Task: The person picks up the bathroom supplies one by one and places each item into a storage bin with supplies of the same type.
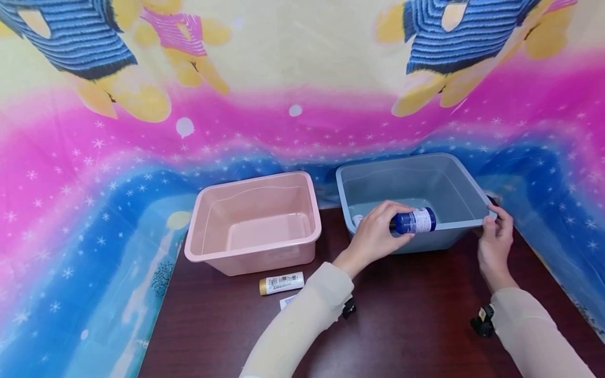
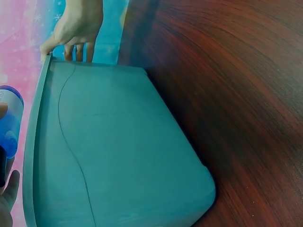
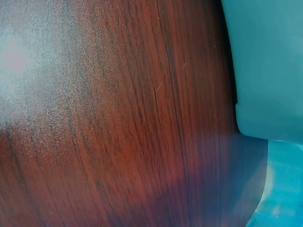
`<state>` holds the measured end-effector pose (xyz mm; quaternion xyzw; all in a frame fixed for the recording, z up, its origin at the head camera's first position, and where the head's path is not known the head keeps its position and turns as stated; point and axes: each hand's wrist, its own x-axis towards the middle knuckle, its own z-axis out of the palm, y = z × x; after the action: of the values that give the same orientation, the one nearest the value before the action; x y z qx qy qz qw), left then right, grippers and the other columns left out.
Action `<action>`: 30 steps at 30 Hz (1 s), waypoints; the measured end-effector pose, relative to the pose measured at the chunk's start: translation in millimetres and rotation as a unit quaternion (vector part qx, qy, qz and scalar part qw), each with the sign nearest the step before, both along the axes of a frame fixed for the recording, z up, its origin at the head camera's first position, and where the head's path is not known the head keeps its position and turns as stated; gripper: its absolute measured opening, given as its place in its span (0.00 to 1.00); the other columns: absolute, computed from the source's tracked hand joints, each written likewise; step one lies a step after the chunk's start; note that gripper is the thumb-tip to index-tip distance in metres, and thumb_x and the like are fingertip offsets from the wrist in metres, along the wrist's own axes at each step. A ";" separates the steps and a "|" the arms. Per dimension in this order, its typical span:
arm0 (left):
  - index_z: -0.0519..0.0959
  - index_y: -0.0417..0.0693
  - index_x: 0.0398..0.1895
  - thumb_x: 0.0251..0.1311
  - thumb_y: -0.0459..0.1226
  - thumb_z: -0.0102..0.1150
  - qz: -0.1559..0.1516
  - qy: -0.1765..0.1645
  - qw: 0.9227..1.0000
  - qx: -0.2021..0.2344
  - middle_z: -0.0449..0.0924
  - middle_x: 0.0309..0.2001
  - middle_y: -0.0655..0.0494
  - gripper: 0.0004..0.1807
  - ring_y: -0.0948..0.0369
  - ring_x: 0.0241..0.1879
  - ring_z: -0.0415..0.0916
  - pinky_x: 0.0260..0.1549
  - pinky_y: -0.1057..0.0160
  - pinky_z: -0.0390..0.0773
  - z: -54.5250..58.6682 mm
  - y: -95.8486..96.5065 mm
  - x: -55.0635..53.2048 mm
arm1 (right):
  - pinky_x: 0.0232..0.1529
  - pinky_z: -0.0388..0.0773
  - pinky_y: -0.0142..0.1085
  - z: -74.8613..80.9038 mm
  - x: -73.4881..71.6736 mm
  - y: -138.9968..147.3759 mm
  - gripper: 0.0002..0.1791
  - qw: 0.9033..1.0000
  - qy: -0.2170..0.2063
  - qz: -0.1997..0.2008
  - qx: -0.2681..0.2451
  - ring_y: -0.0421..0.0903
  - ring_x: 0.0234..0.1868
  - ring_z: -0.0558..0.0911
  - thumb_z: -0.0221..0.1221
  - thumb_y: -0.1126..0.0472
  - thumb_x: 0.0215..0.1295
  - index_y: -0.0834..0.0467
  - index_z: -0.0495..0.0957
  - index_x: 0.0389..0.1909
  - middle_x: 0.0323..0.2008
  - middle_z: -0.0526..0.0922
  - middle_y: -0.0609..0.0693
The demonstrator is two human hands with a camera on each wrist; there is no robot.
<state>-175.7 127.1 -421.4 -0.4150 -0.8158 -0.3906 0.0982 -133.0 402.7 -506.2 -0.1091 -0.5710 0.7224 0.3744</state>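
Note:
My left hand [image 1: 375, 233] grips a small blue bottle [image 1: 417, 220] with a white label and dark cap. The bottle lies on its side above the front rim of the grey-blue bin [image 1: 432, 240]. At the bin's front right corner, my right hand [image 1: 496, 249] holds the rim between thumb and fingers. In the left wrist view the bottle [image 2: 12, 127] shows at the left edge, and the right hand [image 2: 80, 26] is on the bin's far corner. The right wrist view catches only the table and part of the bin [image 3: 270, 71]; the hand is outside it.
A pink bin [image 1: 269, 261] stands left of the grey-blue one. In front of it lies a white tube [image 1: 283, 283] with a gold cap. Another white item [image 1: 286, 301] is partly hidden by my left sleeve. A patterned cloth [image 1: 283, 126] hangs behind the dark wooden table [image 1: 402, 315].

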 end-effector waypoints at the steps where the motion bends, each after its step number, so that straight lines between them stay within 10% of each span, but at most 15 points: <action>1: 0.77 0.53 0.60 0.55 0.43 0.73 0.000 -0.003 1.000 0.001 0.75 0.57 0.59 0.28 0.68 0.56 0.71 0.51 0.78 0.70 -0.1 0.3 -0.5 | 0.45 0.75 0.25 0.1 0.1 0.0 0.18 1.000 -0.001 -0.001 0.001 0.45 0.51 0.74 0.49 0.64 0.76 0.58 0.71 0.64 0.52 0.72 0.52; 30: 0.77 0.60 0.62 0.57 0.47 0.71 0.046 -0.089 0.995 -0.020 0.73 0.57 0.66 0.28 0.72 0.54 0.70 0.46 0.77 0.72 4.3 14.0 -22.6 | 0.47 0.76 0.27 -1.4 -1.6 -0.4 0.18 1.000 0.003 -0.002 -0.002 0.46 0.52 0.75 0.49 0.64 0.77 0.57 0.71 0.64 0.54 0.73 0.53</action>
<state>-198.3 141.1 -417.1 -0.3424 -0.8474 -0.4044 0.0349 -134.6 402.3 -507.6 -0.1091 -0.5685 0.7228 0.3774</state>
